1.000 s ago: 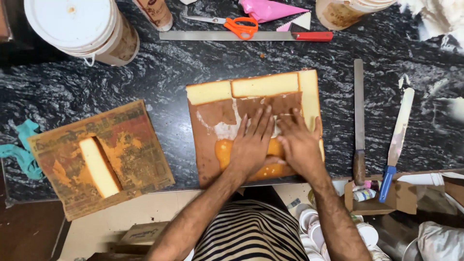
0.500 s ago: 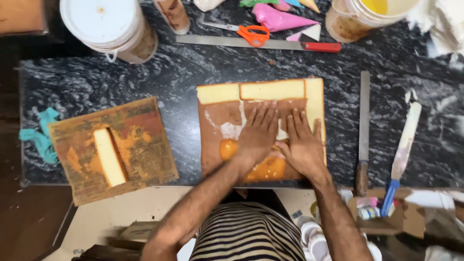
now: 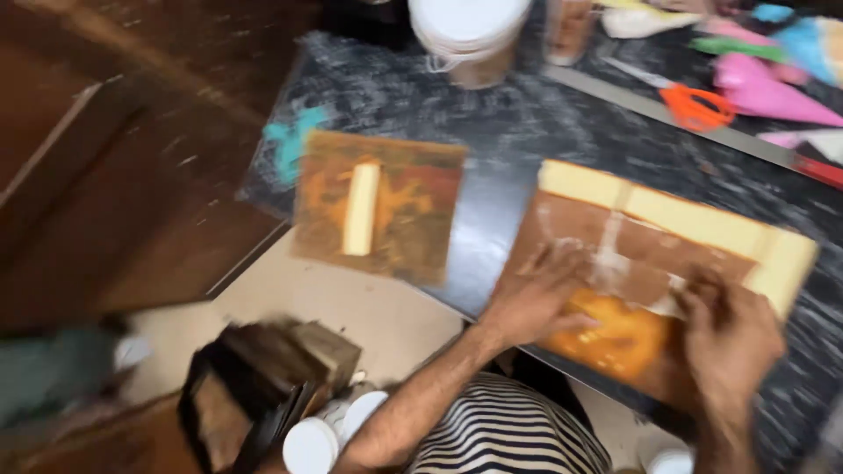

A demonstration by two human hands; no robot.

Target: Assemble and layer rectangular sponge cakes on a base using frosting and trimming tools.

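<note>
Head view: my left hand, fingers spread, presses the brown board; my right hand, fingers curled, cannot tell on what; sponge strip runs 10-to-4 at 12 o'clock.

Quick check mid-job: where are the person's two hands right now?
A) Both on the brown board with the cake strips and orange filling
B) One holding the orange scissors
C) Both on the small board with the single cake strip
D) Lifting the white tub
A: the left hand and right hand both rest on the brown board, beside the orange filling.
</note>
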